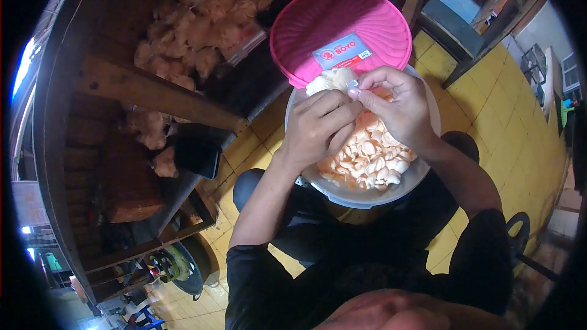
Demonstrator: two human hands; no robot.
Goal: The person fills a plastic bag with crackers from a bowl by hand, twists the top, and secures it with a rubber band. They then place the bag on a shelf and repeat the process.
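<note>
Head view, pretty simple: left hand (318, 125) and right hand (398, 107) both have their fingertips pinched tight on the mouth of a small bag of crackers (331, 79), held just over a white tub (367, 198) of loose crackers (367, 159). Behind the tub's far rim sits a pink lid (342, 21), BOYO packet (343, 53) lying on it.

White round plastic tub (367, 198) at frame centre, yellow tiled floor (501, 122) below and to its right. Pale loose crackers (367, 159) in tub. Pink round plastic lid (330, 24) behind tub, upper centre; flat labelled packet (342, 54) on lid. Left hand (318, 128) and right hand (397, 107) side by side over tub, small clear plastic bag (330, 79) pinched between them. Brown wooden shelf (122, 85) at left, bagged crackers (195, 24) on it.
</note>
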